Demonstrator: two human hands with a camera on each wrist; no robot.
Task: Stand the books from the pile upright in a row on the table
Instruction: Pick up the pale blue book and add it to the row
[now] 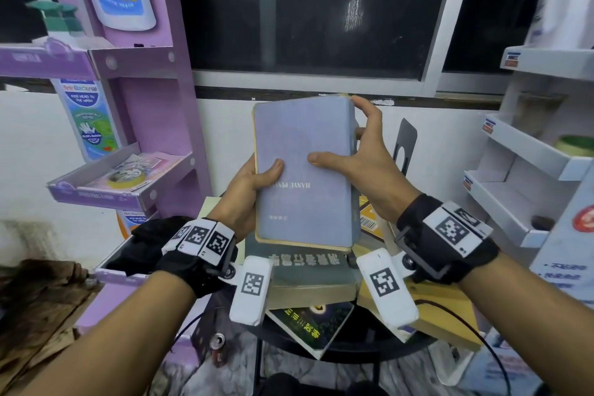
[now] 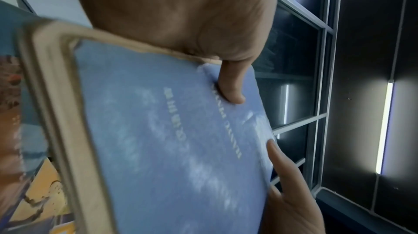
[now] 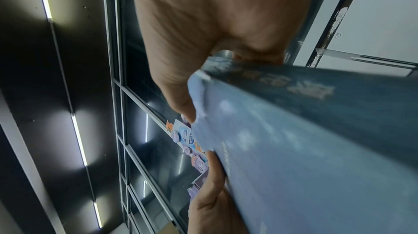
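A worn blue hardback book is held in both hands above the pile, cover facing me, title upside down. My left hand grips its left edge, thumb on the cover and fingers hidden behind. My right hand grips the spine side, thumb on the cover and fingers curled round the far corner. Below lie a grey-green book, a dark book with yellow lettering and a tan book on the dark round table.
A black metal bookend stands upright behind my right hand. A purple display stand with a tray is at the left, white shelves at the right. The white wall and a dark window lie behind the table.
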